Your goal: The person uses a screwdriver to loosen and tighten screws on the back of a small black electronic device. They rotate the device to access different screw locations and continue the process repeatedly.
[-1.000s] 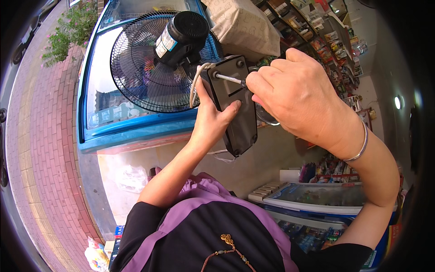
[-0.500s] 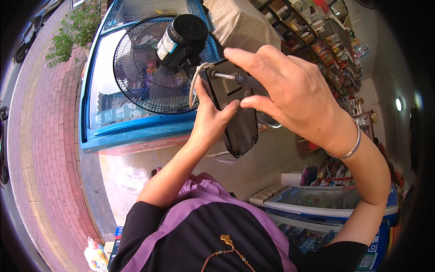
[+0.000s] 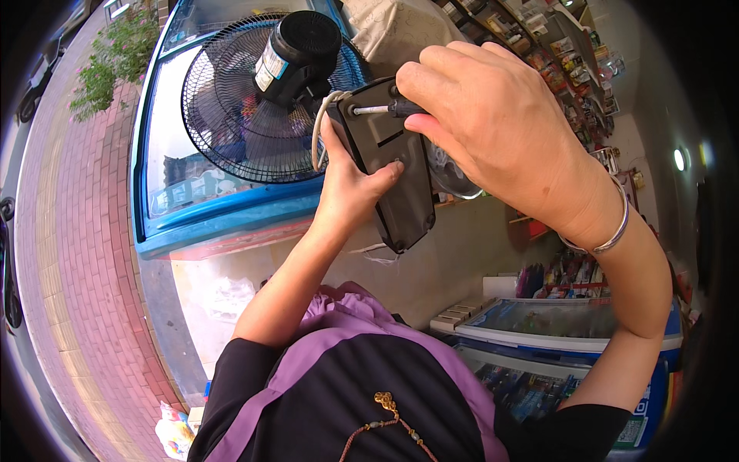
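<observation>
My left hand [image 3: 346, 185] grips a flat black rectangular plastic housing [image 3: 406, 204], thumb across its face and fingers behind, out of sight. A pale cord [image 3: 317, 135] loops beside its upper left corner. In my right hand [image 3: 496, 127] is a screwdriver [image 3: 373, 110], its dark handle pinched between thumb and curled fingers. The metal shaft points left, its tip at a round recess in the housing's upper left corner. Just beyond the housing is a black fan [image 3: 223, 115] with a wire cage and motor; how the two join is hidden.
Below the fan is a blue-framed, glass-topped freezer [image 3: 219, 219]. A cloth-covered object [image 3: 400, 35] stands behind. Stocked shelves [image 3: 539, 50] line the far right. Another glass-topped freezer [image 3: 539, 331] sits at the lower right. Brick paving [image 3: 77, 246] runs along the left.
My right fingers, spread apart around the screwdriver handle before, have closed on it. The housing and fan appear slightly higher and farther left in the picture. The screwdriver tip stays at the same corner.
</observation>
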The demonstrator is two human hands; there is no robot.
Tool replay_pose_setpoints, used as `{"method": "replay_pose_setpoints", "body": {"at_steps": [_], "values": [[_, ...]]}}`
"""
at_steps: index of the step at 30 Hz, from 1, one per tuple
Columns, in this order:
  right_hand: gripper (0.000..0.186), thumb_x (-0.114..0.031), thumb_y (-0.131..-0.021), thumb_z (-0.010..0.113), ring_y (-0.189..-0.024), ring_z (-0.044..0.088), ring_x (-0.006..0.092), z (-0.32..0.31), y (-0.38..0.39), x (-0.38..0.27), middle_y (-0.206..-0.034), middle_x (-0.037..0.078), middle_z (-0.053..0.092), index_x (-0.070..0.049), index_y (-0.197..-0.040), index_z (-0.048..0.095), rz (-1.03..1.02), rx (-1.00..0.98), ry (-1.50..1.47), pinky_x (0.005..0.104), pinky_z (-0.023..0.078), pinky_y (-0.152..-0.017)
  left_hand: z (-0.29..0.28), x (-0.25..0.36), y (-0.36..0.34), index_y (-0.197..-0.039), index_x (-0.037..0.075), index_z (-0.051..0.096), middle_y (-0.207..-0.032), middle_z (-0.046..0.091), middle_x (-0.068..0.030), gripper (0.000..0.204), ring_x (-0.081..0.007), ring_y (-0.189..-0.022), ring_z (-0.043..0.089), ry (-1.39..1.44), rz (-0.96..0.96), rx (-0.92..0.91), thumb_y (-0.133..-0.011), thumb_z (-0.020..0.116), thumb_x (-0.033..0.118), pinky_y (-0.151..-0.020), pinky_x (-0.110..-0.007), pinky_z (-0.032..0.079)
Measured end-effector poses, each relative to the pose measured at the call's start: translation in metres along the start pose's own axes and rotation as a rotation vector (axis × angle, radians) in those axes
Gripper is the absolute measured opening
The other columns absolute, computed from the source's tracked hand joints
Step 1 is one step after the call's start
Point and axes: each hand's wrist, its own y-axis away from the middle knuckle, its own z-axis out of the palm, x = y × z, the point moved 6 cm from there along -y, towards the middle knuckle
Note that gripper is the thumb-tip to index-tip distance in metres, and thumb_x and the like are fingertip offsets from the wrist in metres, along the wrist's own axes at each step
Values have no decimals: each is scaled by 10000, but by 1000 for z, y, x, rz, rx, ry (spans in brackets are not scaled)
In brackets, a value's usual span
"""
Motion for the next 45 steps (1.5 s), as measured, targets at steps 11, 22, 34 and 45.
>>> {"method": "replay_pose_setpoints", "body": {"at_steps": [11,22,34,45], "values": [[292,-173,-817,762,-770,624,294,7,2,17,-844,108,604,-45,-1010,584,145,5,-230,378,497,-674,-3,-5,1,-1523,3,-49,-1350,466,-212,1150,-271,-1182,567,-36,-13,10,-746,800,1,-928,-354,548],[139,-154,-906,650,-697,624,347,3,2,5,-711,139,599,-48,-864,571,164,-79,-97,441,469,-596,2,-4,1,-1500,-17,-34,-1400,422,-246,1100,-302,-1254,520,0,-28,1,-747,765,45,-1026,-370,464],[204,-92,-792,750,-782,632,289,1,6,1,-844,107,529,-17,-927,617,91,54,-10,377,506,-630,2,-2,-1,-1496,4,-18,-1353,460,-244,1085,-311,-1202,558,10,-38,9,-745,763,41,-990,-379,493],[153,-138,-800,712,-744,604,245,0,1,-2,-785,55,524,-58,-846,590,6,27,184,367,496,-631,2,-3,-1,-1496,-52,-116,-1418,415,-268,1167,-303,-1256,525,-52,-21,6,-757,776,85,-1041,-355,446]]}}
